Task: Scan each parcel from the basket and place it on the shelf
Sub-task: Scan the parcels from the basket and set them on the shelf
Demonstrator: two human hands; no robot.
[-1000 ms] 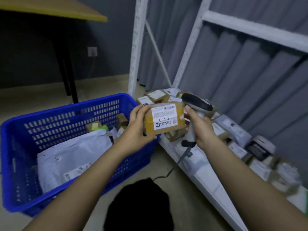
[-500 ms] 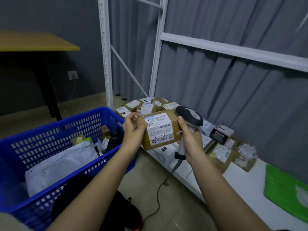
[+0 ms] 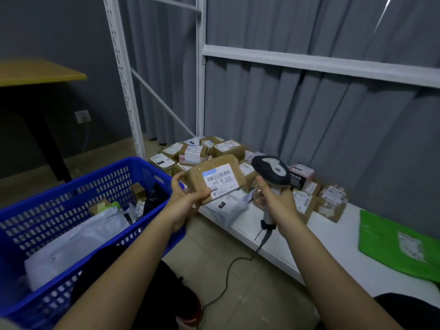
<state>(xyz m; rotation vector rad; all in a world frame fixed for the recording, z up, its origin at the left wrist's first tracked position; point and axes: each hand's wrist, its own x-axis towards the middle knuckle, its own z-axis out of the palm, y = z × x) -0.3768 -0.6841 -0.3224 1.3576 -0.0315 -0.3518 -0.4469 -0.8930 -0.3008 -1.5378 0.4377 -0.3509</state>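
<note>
The parcel (image 3: 215, 178), a brown box w/ a white label facing up, is held in the air between the basket (image 3: 71, 201) and the shelf (image 3: 333, 236), just above the shelf's front edge. Left hand (image 3: 188, 195) grips its near-left corner, thumb on top; the fingers under it are hidden. Right hand (image 3: 273, 202) is wrapped round the handle of the scanner (image 3: 271, 171), whose head sits just right of the parcel, apart from it; its trigger finger can't be made out. Label text is too blurred to read beyond a barcode. Vs half a sec ago: the parcel has tilted flatter and swung left end down, and the scanner no longer touches its right edge. Counts: 1 parcel in hand, 1 scanner, 1 blue basket w/ one big grey bag (image 3: 78, 236) plus a few small boxes, partly hidden by the rim. On the shelf, a pile of boxes (image 3: 228, 148), roughly a dozen, overlapping so an exact count isn't possible; 1 green bag (image 3: 390, 241) at right, cut off by the frame. Scanner cable (image 3: 228, 267) trails to the floor. A yellow-topped table (image 3: 35, 70) stands far left.
</note>
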